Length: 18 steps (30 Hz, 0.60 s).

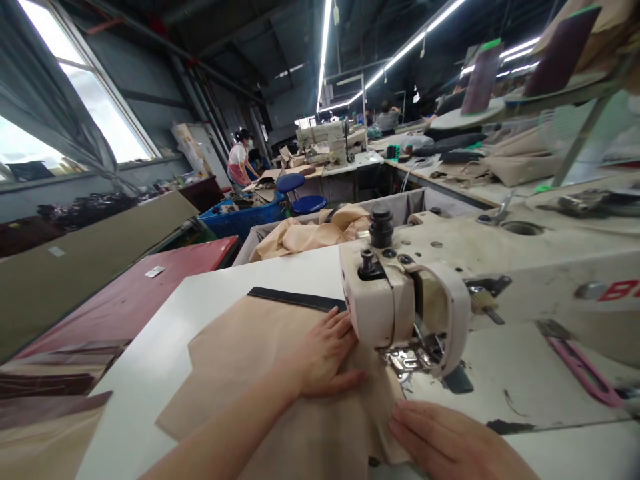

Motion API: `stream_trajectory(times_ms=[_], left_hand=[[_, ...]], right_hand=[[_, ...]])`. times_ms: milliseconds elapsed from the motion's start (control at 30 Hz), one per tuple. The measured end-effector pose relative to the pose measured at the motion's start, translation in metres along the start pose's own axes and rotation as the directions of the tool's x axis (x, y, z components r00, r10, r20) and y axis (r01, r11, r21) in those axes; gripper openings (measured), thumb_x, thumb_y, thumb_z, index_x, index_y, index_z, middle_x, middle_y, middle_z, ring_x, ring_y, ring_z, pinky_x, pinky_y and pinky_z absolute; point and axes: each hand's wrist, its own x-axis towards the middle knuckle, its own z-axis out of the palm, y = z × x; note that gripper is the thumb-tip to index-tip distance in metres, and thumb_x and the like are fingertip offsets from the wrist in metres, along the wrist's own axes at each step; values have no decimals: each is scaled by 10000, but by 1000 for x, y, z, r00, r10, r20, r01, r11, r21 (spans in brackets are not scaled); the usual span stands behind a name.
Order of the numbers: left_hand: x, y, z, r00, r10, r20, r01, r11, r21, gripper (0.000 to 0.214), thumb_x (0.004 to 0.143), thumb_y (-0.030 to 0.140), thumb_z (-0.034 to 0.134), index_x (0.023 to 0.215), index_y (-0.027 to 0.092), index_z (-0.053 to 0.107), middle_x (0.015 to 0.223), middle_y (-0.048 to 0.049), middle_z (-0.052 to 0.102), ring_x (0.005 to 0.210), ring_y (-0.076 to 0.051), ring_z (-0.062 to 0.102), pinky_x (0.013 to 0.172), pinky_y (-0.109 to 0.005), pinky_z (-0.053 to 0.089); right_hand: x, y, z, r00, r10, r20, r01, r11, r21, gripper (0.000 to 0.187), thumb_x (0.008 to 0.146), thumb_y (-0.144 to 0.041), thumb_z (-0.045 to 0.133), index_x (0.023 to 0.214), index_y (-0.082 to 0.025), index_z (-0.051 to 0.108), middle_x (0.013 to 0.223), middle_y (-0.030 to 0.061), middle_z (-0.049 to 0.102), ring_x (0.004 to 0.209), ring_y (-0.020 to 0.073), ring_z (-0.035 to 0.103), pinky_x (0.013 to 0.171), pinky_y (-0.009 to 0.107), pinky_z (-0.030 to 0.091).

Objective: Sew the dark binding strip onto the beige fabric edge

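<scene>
Observed from the room: a smooth beige panel (235, 353), angular in outline, lies on the glossy white counter (213, 293), a flat dark strip (295, 299) along its far edge. The left hand (327, 353) rests flat on the panel, thumb spread. The right hand (445, 433), fingers together, meets its right edge near the shiny metal presser foot (407, 361); whether it pinches, I cannot tell.
</scene>
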Motion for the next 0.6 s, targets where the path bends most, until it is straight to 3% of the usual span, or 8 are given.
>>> stream_trajectory(times_ms=[200, 367, 467, 600], left_hand=[[12, -21, -3, 999, 5, -49, -4, 1000, 20, 350, 847, 446, 487, 1111, 243, 594, 1291, -46, 513, 1298, -256, 331, 1126, -431, 138], [17, -39, 4, 997, -34, -74, 36, 999, 27, 395, 839, 452, 509, 1179, 256, 559, 1333, -22, 484, 1311, -232, 308, 1132, -408, 118], [18, -47, 5, 993, -85, -78, 87, 996, 24, 434, 860, 455, 474, 1223, 225, 532, 1336, -44, 486, 1292, -244, 341, 1127, -429, 140], [25, -61, 3, 981, -176, -77, 178, 984, 23, 560, 837, 506, 488, 1322, 231, 433, 1428, -49, 368, 1305, -258, 321, 1132, -442, 128]], right_hand=[[3, 6, 5, 995, -45, 84, 47, 998, -29, 367, 963, -153, 325, 975, -141, 691, 974, 42, 719, 904, 135, 670, 850, 169, 516], [7, 2, 4, 978, -51, 201, 69, 994, -83, 403, 827, -9, 339, 1008, -100, 687, 1034, 99, 688, 902, 200, 676, 771, 235, 563], [7, 0, 1, 957, 42, 288, -19, 997, -81, 458, 766, 28, 331, 1058, -79, 667, 1105, 114, 652, 934, 233, 662, 772, 278, 564], [2, -4, 4, 946, 116, 302, -122, 993, -1, 449, 779, 17, 340, 1112, -54, 634, 1171, 136, 615, 1003, 241, 631, 829, 315, 536]])
